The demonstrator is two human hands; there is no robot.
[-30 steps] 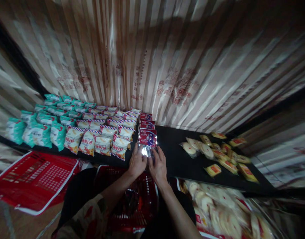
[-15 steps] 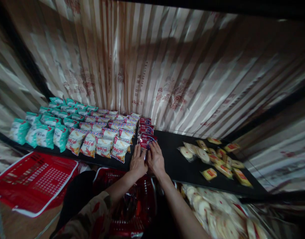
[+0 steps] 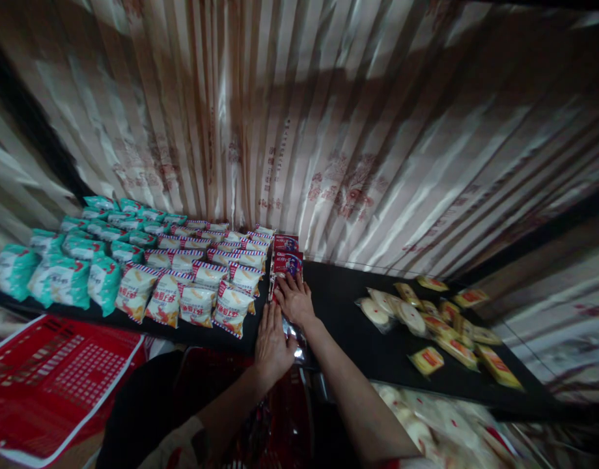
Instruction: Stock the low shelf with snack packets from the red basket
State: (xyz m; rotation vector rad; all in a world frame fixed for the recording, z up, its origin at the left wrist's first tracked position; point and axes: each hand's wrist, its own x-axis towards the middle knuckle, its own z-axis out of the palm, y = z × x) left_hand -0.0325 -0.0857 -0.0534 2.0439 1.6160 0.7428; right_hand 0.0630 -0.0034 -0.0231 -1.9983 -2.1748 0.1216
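Note:
Short red-and-purple snack packets (image 3: 286,262) lie in a narrow column on the black shelf, running from the back wall toward me. My right hand (image 3: 296,302) lies flat over a packet in this column, its fingers stretched away from me. Just nearer and to the left, my left hand (image 3: 274,346) rests along the column's left edge with fingers straight and its thumb over a shiny silvery packet (image 3: 298,348). Both hands are open and partly hide the packets beneath them. Cream snack bags with striped tops (image 3: 231,305) stand in rows just left of my left hand.
Teal bags (image 3: 68,280) stand at the shelf's left end. Yellow packs (image 3: 428,359) and wrapped pale round cakes (image 3: 376,312) lie loose on the black shelf (image 3: 341,306). Below are a red basket (image 3: 94,365) and more bagged cakes (image 3: 424,420). Pleated sheeting (image 3: 329,130) hangs behind.
My hands were side by side on the front packet. Now the left hand sits nearer me, exposing silvery wrapping, while the right lies farther forward. The view has shifted slightly.

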